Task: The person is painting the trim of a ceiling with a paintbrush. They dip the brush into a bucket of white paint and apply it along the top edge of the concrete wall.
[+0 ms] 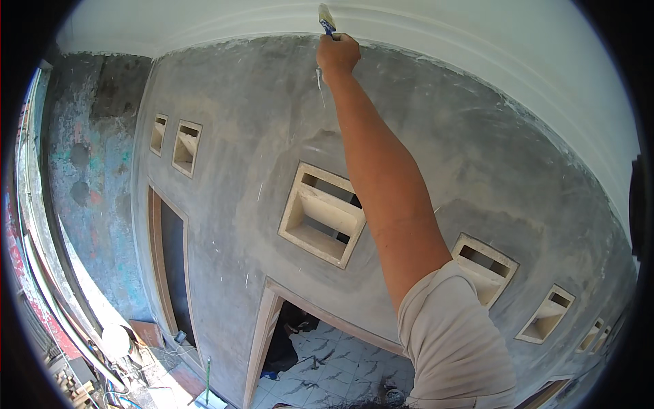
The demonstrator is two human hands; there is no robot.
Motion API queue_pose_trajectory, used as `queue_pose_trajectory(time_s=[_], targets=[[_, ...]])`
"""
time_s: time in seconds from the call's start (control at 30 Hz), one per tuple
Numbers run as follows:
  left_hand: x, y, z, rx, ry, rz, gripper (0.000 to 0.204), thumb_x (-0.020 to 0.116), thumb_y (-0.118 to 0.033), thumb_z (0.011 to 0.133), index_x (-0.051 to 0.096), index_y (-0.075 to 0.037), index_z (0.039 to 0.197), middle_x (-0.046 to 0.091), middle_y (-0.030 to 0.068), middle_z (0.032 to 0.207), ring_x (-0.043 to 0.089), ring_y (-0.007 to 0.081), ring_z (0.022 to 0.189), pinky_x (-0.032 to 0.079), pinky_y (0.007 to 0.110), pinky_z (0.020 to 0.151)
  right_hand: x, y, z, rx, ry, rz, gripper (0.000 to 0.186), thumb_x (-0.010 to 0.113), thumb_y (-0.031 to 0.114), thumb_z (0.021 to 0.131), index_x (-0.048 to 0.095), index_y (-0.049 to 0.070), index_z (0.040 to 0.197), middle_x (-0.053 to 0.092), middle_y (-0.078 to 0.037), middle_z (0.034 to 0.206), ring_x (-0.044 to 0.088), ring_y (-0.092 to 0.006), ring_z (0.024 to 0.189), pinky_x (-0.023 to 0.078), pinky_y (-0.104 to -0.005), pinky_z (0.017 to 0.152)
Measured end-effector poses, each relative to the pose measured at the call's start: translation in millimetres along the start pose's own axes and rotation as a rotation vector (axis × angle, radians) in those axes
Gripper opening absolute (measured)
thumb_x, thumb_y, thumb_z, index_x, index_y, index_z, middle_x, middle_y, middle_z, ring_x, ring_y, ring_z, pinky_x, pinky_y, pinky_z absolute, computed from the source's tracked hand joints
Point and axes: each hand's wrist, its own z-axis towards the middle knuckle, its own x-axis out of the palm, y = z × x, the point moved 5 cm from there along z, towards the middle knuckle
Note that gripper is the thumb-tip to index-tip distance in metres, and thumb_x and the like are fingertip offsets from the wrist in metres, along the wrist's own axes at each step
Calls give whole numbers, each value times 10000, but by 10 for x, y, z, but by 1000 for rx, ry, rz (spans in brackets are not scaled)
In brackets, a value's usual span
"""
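My right hand is raised high with its fingers closed around the handle of a paintbrush. The brush has a blue handle and pale bristles pointing up, against or close to the white moulded ceiling edge; whether they touch cannot be made out. Just below that edge the grey plastered wall begins, with ragged white marks along the join. A thin whitish streak shows beside my wrist. My left hand is out of view.
Cream vent blocks are set in the wall. Below are a wood-framed doorway onto a tiled floor and a narrower door opening. At lower left are pipes, a round white object and a green pole.
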Motion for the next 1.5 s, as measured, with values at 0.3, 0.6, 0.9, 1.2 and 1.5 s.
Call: queue_pose_trajectory(time_s=[0.3,0.6,0.9,1.2,1.5], targets=[[16,119,81,-2,-6,24,608,633,-225,820,517,76,1335,589,329,1268,534,456,1226,428,466,1047,-881,-136,470,226,-8,229,189,687,136,859,668,-37,931,684,-111,813,639,-184,633,495,-349,564],[-4,60,59,-105,76,-84,599,633,-192,820,509,68,1346,615,300,1240,596,419,1136,473,456,969,-2985,168,225,-33,-487,539,60,605,57,929,570,18,959,548,-31,725,447,-79,488,321,-253,392],[-60,-93,49,-61,28,-30,524,624,-204,823,560,70,1264,633,314,1168,633,424,1043,507,470,887,-1374,82,299,63,-335,183,233,611,109,922,597,-46,1094,627,-176,1099,657,-246,916,522,-375,765],[-136,-431,-56,81,47,-3,491,605,-199,824,580,69,1234,634,298,1179,601,432,1099,489,478,924,-1104,118,207,293,66,326,120,653,90,900,586,-4,869,534,-40,625,475,-133,457,295,-316,400],[-139,-481,56,49,55,1,477,605,-197,827,585,64,1226,634,293,1174,604,424,1083,492,477,911,-3638,436,658,240,-12,517,128,683,46,891,584,3,823,515,-37,654,384,-88,452,305,-259,420]])
